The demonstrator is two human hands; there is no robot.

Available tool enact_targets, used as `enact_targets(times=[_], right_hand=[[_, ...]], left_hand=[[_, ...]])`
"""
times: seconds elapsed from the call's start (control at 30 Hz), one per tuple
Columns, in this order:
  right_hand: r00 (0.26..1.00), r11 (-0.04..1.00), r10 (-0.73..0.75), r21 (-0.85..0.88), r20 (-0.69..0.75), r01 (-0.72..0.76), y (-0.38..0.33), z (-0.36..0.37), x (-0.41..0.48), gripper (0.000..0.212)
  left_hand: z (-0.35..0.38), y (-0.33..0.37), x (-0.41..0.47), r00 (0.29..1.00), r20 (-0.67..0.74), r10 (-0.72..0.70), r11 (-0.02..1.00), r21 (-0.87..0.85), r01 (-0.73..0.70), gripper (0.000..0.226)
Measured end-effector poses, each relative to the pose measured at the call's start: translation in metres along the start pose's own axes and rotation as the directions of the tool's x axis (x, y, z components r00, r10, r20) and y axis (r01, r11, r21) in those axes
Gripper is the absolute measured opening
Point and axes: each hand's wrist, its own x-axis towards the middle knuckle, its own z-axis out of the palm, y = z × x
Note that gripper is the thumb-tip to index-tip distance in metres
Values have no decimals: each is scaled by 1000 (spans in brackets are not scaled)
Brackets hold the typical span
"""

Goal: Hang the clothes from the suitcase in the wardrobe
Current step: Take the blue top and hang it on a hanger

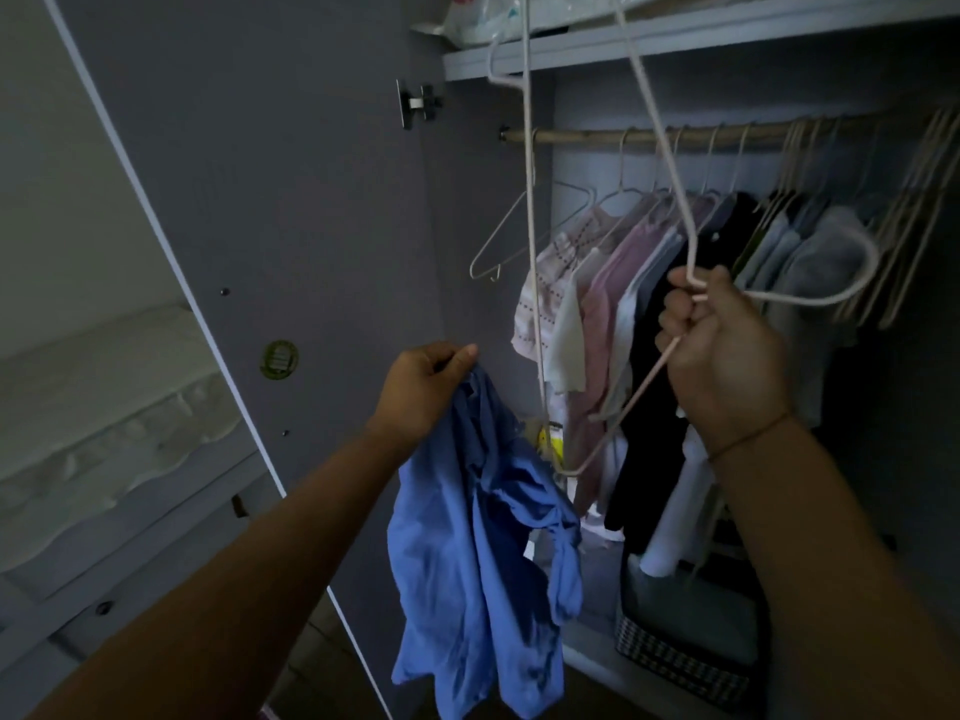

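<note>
Left hand (426,389) pinched shut on a blue garment (483,553), gripping one top edge so the rest hangs free and crumpled, low in front of the open wardrobe door (291,210). Held by that edge, probably to find the neckline for the hanger. Cloth thin, creased, twisted on its right side; too bunched to tell its cut.

Right hand (722,350) fisted around a pale wire hanger (530,210) near its neck, hook pointing right, frame swung up and tilted past the shelf (675,31), apparently just kept clear of the cloth.

Further right, rail (597,135): one bare hanger at left, then hung clothes (613,304), then a bunch of spare hangers (914,210)
</note>
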Motion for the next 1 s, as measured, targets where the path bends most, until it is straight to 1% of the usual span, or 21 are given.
enact_targets(times=[0.13, 0.2, 0.27, 0.37, 0.5, 0.57, 0.6, 0.63, 0.7, 0.77, 0.83, 0.9, 0.93, 1.0], right_hand=[[991, 992, -57, 118, 120, 43, -18, 10, -9, 23], [989, 988, -65, 151, 134, 44, -13, 13, -14, 25], [990, 986, -80, 154, 115, 62, 0, 16, -19, 26], [997, 990, -61, 132, 38, 55, 24, 13, -27, 38], [999, 997, 22, 76, 23, -24, 49, 1, -29, 33], [999, 999, 32, -30, 4, -32, 63, -7, -26, 34], [1000, 990, 31, -136, -5, -32, 72, -12, -25, 34], [999, 966, 36, -255, -11, -38, 82, -17, -25, 33], [998, 902, 67, -428, 1, -60, 98, -28, -27, 33], [996, 849, 92, -523, 11, -73, 107, -36, -30, 27], [995, 802, 92, -595, 44, -48, 107, -37, -32, 23], [991, 758, 106, -651, 76, -31, 103, -38, -31, 29], [988, 729, 122, -684, 91, -27, 100, -40, -30, 33], [981, 657, 148, -753, 128, -1, 93, -42, -30, 35]], left_hand=[[7, -2, 5, 999, -23, -22, 999, 28, 23, 47], [8, -1, 7, 999, -27, -33, 999, 11, 34, 49], [8, 2, 6, 999, -20, -37, 999, -20, 37, 49], [0, 5, 1, 999, -13, -52, 995, -85, 51, 47], [-19, 9, -7, 996, 17, -83, 983, -164, 85, 39], [-29, 8, -11, 994, 27, -110, 970, -214, 113, 37], [-34, 8, -13, 991, 24, -134, 956, -262, 136, 37], [-39, 8, -13, 987, 13, -160, 941, -299, 157, 36], [-50, 5, -13, 980, -46, -192, 938, -302, 169, 28], [-63, -2, -11, 969, -121, -215, 950, -255, 179, 20], [-77, -11, -14, 964, -157, -215, 965, -185, 186, 24], [-87, -20, -20, 961, -181, -207, 978, -69, 197, 33], [-90, -25, -24, 953, -209, -220, 975, -27, 220, 33], [-93, -31, -33, 928, -254, -273, 961, -31, 275, 30]])
